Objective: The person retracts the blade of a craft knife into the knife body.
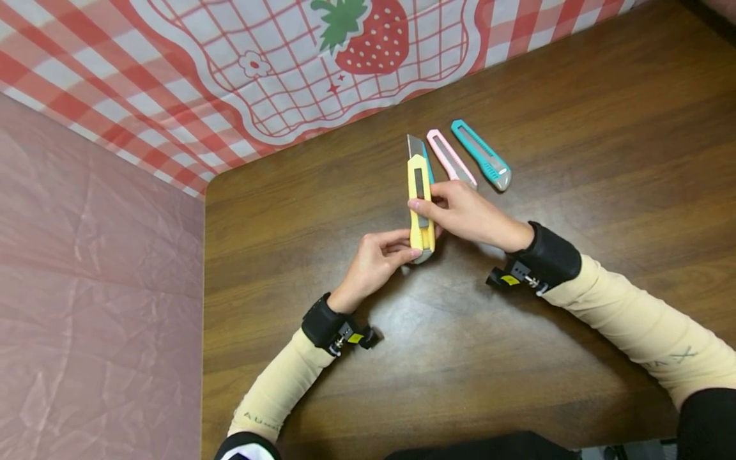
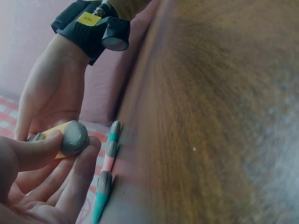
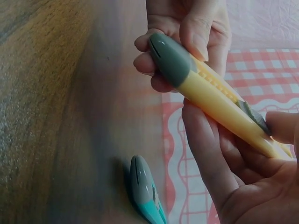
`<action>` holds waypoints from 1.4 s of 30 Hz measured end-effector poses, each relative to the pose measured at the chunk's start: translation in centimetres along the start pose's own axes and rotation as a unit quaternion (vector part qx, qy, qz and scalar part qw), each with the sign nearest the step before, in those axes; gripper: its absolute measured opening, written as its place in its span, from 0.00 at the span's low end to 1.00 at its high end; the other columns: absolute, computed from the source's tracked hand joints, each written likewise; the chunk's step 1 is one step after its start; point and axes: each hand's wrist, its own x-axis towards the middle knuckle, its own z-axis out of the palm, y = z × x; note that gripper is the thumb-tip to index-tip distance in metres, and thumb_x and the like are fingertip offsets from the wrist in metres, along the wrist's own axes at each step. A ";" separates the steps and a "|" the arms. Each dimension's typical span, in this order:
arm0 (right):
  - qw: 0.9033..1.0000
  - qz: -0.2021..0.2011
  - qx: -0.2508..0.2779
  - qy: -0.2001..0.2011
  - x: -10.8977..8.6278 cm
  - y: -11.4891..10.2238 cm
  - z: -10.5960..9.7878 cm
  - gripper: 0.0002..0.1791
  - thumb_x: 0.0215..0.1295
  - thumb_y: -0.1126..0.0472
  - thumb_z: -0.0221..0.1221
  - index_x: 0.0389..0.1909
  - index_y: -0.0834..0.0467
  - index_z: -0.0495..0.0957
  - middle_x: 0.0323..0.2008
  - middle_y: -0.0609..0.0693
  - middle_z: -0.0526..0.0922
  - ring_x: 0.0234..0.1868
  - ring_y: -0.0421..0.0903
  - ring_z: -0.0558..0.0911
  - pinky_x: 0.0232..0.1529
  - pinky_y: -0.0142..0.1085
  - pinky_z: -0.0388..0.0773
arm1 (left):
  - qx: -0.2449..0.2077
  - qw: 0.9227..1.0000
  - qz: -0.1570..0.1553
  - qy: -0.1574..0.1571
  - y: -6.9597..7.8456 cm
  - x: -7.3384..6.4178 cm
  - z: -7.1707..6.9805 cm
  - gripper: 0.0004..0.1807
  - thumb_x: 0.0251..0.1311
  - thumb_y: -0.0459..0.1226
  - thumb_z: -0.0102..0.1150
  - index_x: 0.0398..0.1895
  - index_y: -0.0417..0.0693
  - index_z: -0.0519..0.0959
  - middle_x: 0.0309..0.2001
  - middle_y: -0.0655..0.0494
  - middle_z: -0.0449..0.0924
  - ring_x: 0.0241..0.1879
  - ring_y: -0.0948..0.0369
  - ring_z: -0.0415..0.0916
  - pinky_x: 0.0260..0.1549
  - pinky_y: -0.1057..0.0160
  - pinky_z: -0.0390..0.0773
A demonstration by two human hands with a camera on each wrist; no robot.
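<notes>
A yellow box cutter (image 1: 422,237) is held off the table in both hands, its metal blade (image 1: 414,147) extended out of the far end. My left hand (image 1: 368,265) pinches the grey end cap (image 2: 74,138) between thumb and fingers. Higher up the body, my right hand (image 1: 471,214) grips the cutter, fingers beneath and thumb by the grey slider (image 3: 254,116). Just beyond lie a pink box cutter (image 1: 450,155) and a teal box cutter (image 1: 480,153). Another blue-teal cutter (image 1: 428,163) is mostly hidden behind the yellow one.
The brown wooden table (image 1: 287,211) extends around the hands. A red-and-white checked cloth (image 1: 276,76) with a strawberry print hangs along the back. Pinkish sheeting (image 1: 103,287) covers the left side.
</notes>
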 end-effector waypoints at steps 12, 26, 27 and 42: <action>0.999 0.023 0.034 -0.021 -0.1 0.2 0.2 0.22 0.73 0.52 0.45 0.29 0.65 0.77 0.22 0.55 0.82 0.18 0.47 0.81 0.22 0.49 0.83 | -0.004 1.000 -0.008 0.002 -0.2 -0.1 -0.1 0.14 0.55 0.22 0.58 0.46 0.26 0.75 0.36 0.31 0.80 0.35 0.55 0.80 0.36 0.44 0.82; 1.000 -0.001 0.015 -0.012 -0.2 -0.2 0.2 0.18 0.71 0.55 0.50 0.26 0.63 0.77 0.20 0.54 0.81 0.17 0.45 0.80 0.20 0.48 0.83 | -0.010 1.000 -0.009 0.010 -0.4 0.0 0.1 0.13 0.54 0.22 0.58 0.44 0.25 0.76 0.35 0.31 0.80 0.33 0.56 0.80 0.36 0.46 0.83; 1.000 -0.003 0.013 -0.011 -0.2 -0.2 0.2 0.17 0.70 0.56 0.50 0.26 0.63 0.77 0.20 0.54 0.81 0.17 0.45 0.80 0.20 0.48 0.83 | -0.011 1.000 -0.009 0.011 -0.4 0.0 0.1 0.13 0.54 0.22 0.58 0.44 0.25 0.76 0.35 0.31 0.80 0.33 0.56 0.80 0.36 0.46 0.83; 1.000 -0.021 -0.008 -0.016 -0.2 0.0 0.0 0.09 0.63 0.58 0.59 0.29 0.61 0.79 0.21 0.51 0.81 0.20 0.49 0.78 0.18 0.31 0.77 | -0.004 1.000 -0.001 0.021 0.1 -0.1 0.0 0.13 0.54 0.21 0.59 0.44 0.25 0.76 0.35 0.32 0.80 0.33 0.56 0.80 0.34 0.61 0.85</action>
